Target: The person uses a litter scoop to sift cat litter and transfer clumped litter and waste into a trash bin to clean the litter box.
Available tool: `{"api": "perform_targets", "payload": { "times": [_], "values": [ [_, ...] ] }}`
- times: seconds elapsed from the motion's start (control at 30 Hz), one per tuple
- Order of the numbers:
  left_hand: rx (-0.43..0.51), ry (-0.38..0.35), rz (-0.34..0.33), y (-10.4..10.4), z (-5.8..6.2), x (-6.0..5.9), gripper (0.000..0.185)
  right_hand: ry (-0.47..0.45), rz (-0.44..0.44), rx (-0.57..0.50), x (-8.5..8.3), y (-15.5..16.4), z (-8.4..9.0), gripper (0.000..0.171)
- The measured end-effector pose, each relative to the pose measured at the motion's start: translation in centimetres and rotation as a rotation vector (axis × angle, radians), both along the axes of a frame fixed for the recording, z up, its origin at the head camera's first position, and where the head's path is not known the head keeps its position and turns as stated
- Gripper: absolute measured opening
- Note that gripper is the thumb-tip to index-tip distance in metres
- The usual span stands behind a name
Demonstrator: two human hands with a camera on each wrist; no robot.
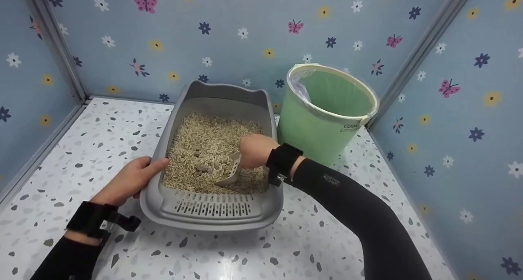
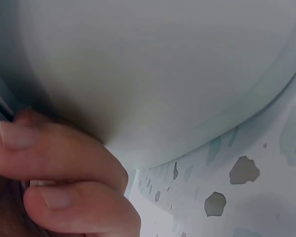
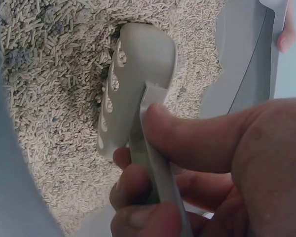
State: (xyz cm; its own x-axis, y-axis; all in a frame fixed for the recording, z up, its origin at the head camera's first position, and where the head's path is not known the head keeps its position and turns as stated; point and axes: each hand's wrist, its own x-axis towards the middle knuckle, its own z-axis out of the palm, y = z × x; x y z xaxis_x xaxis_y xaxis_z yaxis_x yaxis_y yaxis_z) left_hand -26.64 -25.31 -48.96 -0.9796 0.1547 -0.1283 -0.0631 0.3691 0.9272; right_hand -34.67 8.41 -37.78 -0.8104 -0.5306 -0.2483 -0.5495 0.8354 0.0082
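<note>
A grey litter box [image 1: 212, 222] filled with pellet litter [image 1: 204, 141] stands on the floor. My left hand [image 1: 135, 175] grips its left rim, thumb over the edge and fingers curled beneath, as the left wrist view shows. In my right hand [image 1: 255, 149] is the handle of a beige slotted litter scoop [image 3: 143, 64], thumb pressed along the top and fingers wrapped below. The scoop's edge sits in the litter near the front right of the box. A few darker clumps [image 1: 202, 168] lie on the surface left of the scoop.
Just right of the box stands a green bin [image 1: 314, 128] lined with a clear bag, its mouth open upward. Blue flowered wall panels [image 1: 245, 47] close off the back and both sides. Speckled white flooring [image 1: 229, 255] extends around the box.
</note>
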Motion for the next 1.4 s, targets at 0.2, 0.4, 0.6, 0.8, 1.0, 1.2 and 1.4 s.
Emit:
{"api": "perform_targets", "payload": {
  "times": [0.2, 0.4, 0.6, 0.8, 1.0, 1.2, 1.4],
  "values": [
    [0.022, -0.004, 0.009, 0.1, 0.1, 0.1, 0.060, -0.167, 0.032, 0.057, -0.5, -1.3, -0.4, 0.050],
    [0.036, -0.003, 0.005, 0.2, 0.2, 0.2, 0.061, -0.301, 0.040, 0.068, -0.6, -3.0, -0.8, 0.053],
    [0.030, -0.006, 0.004, 0.3, 0.1, 0.0, 0.062, -0.335, 0.062, 0.031, -1.4, -3.8, -2.1, 0.051],
    [0.016, -0.004, 0.006, 0.1, 0.1, 0.0, 0.065, -0.329, 0.098, -0.088, -2.1, -4.2, -4.0, 0.054],
    [0.011, 0.003, 0.010, 0.1, 0.2, 0.2, 0.062, -0.311, 0.066, -0.169, -2.1, -4.9, -5.6, 0.046],
    [0.030, 0.002, 0.016, 0.3, 0.1, 0.2, 0.059, -0.338, 0.042, -0.245, -2.3, -5.4, -6.5, 0.048],
    [0.029, 0.002, 0.016, 0.2, 0.2, 0.2, 0.060, -0.343, 0.016, -0.301, -2.4, -5.3, -6.6, 0.038]
  ]
}}
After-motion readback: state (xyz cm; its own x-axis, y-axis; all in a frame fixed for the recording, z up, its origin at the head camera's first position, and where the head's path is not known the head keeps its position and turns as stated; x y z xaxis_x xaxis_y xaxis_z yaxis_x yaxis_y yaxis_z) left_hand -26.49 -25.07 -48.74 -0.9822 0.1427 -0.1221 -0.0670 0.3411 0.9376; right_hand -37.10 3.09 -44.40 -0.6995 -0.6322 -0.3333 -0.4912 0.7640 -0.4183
